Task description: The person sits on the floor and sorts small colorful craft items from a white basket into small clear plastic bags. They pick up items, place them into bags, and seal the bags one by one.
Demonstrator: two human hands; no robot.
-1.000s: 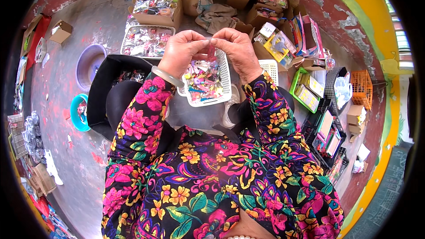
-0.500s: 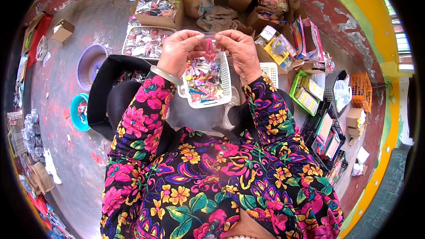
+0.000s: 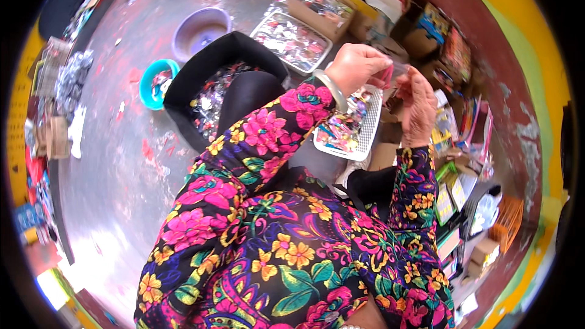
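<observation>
My left hand [image 3: 354, 68], with a pale bangle [image 3: 331, 90] at its wrist, pinches one side of a small clear plastic bag [image 3: 399, 60]. Something pink, like a hair clip [image 3: 385, 77], shows at or in the bag by the fingertips. My right hand [image 3: 418, 108] has its fingers closed at the bag's other side, slightly blurred. Below both hands stands a white perforated basket [image 3: 368, 136] with a heap of colourful small clips [image 3: 340, 131].
To the left a black fabric bin [image 3: 180, 100] holds many shiny little packets, by my knee. Beyond are a purple basin [image 3: 183, 39], a teal bowl [image 3: 146, 88] and a white tray [image 3: 259, 29] of packets. Cardboard boxes [image 3: 420, 45] and a green basket [image 3: 448, 173] crowd the right.
The whole view has swung, so my hands and the basket now appear farther right. My right hand has dropped lower than my left. The bag stays between them.
</observation>
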